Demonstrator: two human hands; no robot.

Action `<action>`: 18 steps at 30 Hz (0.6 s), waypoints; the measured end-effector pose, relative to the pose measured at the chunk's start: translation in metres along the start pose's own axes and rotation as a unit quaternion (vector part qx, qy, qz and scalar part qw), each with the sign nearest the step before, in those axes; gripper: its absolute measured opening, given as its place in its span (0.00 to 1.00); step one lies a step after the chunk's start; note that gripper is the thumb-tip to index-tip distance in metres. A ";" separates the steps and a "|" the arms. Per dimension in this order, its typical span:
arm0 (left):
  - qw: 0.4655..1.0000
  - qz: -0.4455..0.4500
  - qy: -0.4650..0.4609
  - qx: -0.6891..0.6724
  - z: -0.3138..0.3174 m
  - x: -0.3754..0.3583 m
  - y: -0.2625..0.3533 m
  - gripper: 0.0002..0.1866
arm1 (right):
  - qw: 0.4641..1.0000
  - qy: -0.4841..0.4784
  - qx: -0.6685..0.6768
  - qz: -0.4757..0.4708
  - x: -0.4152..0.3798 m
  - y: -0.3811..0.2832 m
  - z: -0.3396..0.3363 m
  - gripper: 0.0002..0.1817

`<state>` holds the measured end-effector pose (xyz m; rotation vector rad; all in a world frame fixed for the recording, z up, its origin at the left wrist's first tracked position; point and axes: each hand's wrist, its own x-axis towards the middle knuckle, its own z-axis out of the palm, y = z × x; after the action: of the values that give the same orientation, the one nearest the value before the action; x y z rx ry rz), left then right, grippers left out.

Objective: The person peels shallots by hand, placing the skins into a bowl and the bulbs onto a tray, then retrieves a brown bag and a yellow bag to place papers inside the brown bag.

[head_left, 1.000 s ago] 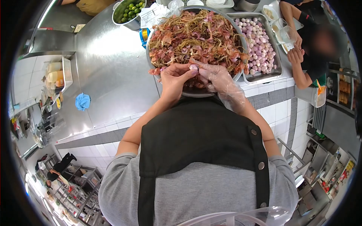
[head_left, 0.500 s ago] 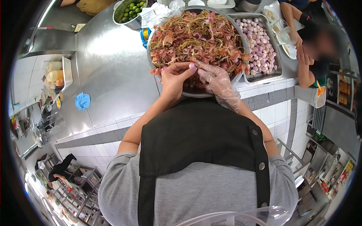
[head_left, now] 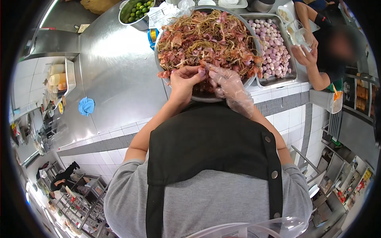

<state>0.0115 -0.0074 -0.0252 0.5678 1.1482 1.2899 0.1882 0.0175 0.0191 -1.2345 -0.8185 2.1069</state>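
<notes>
A large metal bowl [head_left: 158,59] is heaped with reddish shallot skins and dry roots [head_left: 206,35]. Over its near edge, my bare left hand [head_left: 183,81] has thumb and fingers pinched together around a small purplish shallot [head_left: 201,73], which is partly covered by the fingertips. Close beside it, my right hand [head_left: 229,83], in a clear plastic glove, is curled with its fingertips at the same shallot. To the right of the bowl stands a metal tray [head_left: 295,75] full of peeled shallots [head_left: 274,47].
A pot of limes [head_left: 139,11], papers [head_left: 162,16] and a blue-and-yellow item [head_left: 152,35] are beyond the bowl's left side. A blue cloth [head_left: 86,106] lies on the steel table [head_left: 119,79]. Another person [head_left: 333,51] is at the right, near glass containers [head_left: 302,36].
My hands stay nearly in place, with small finger movements at the shallot. The other person's nearer hand has lifted away from their face toward the glass containers.
</notes>
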 end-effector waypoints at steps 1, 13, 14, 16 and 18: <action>0.998 -0.030 -0.023 -0.044 0.001 -0.002 0.004 0.09 | 1.000 0.009 0.012 0.015 0.002 -0.001 -0.003 0.21; 0.996 0.010 -0.083 -0.014 0.007 -0.009 0.030 0.17 | 0.996 -0.067 -0.062 -0.020 -0.024 -0.031 -0.001 0.27; 0.997 0.010 -0.082 -0.010 0.008 -0.010 0.031 0.17 | 0.995 -0.069 -0.072 -0.016 -0.025 -0.032 0.000 0.27; 0.997 0.000 -0.079 -0.004 0.008 -0.011 0.030 0.16 | 0.994 -0.079 -0.073 -0.011 -0.021 -0.027 -0.008 0.26; 0.997 -0.011 -0.076 0.002 0.007 -0.010 0.026 0.15 | 0.993 -0.089 -0.074 -0.004 -0.018 -0.023 -0.012 0.26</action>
<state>0.0072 -0.0087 0.0037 0.6425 1.0296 1.2044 0.2099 0.0226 0.0413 -1.1243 -1.0729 2.2068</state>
